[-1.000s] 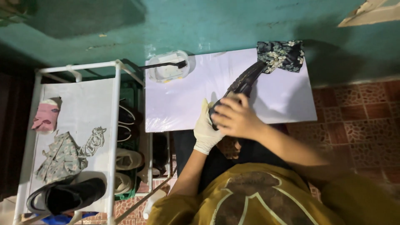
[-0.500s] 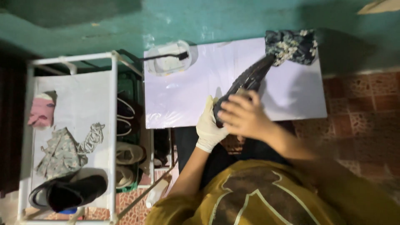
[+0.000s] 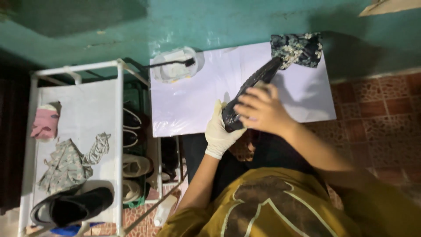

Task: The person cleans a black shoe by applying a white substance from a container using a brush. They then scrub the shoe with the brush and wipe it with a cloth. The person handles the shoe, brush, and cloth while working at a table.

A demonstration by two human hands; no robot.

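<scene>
A black shoe [image 3: 253, 85] lies sole-up over the white table [image 3: 193, 105], its toe end reaching toward the patterned dark cloth [image 3: 297, 49]. My left hand [image 3: 221, 131], in a white glove, grips the shoe's near end from below. My bare right hand [image 3: 258, 109] presses on top of the same shoe, fingers spread over the sole.
A clear bowl with a black brush [image 3: 175, 66] sits at the table's far left. A white rack [image 3: 74, 131] on the left carries a pink cloth [image 3: 44, 123], a camouflage rag [image 3: 70, 160] and a black shoe [image 3: 72, 207]; more shoes fill its side shelves [image 3: 133, 166]. Tiled floor [image 3: 377, 118] lies to the right.
The view has shifted a little. Both hands stay on the shoe, my right hand sliding slightly along its sole.
</scene>
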